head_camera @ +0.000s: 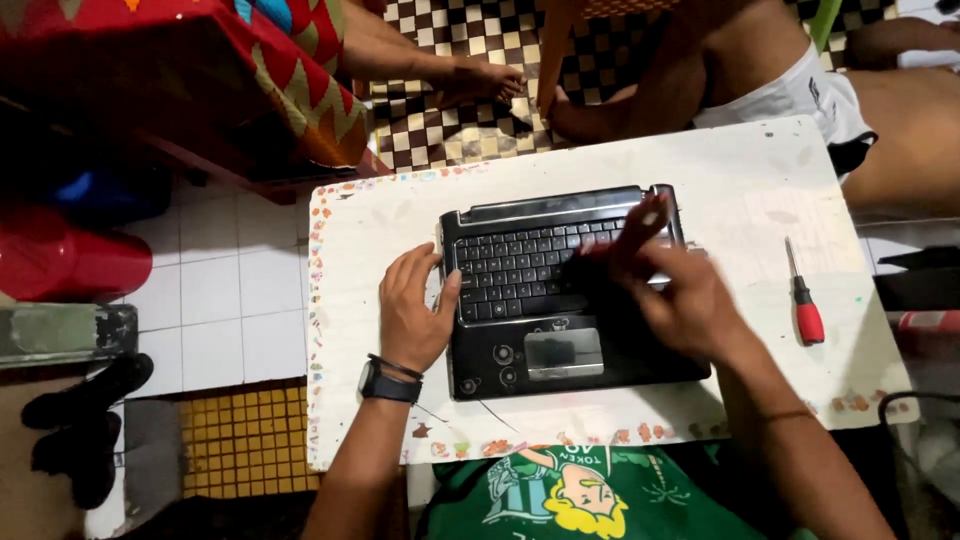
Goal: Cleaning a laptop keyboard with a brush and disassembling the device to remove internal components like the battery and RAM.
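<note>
A black laptop base (520, 355) with keyboard (510, 265) and silver touchpad (564, 352) lies on a small white table (380, 230). My left hand (412, 305), with a watch and a band on the wrist, rests flat at the laptop's left edge, thumb on the keyboard frame. My right hand (665, 280) lies over the right half of the keyboard, blurred by motion, fingers stretched toward the back right corner. It covers the keys there; whether it pinches anything I cannot tell.
A red-handled screwdriver (803, 300) lies on the table to the right of the laptop. Other people sit on the chequered floor beyond the table; a foot (480, 82) and a bare leg (900, 140) show. Red stools (70, 262) and dark shoes (80, 420) stand at the left.
</note>
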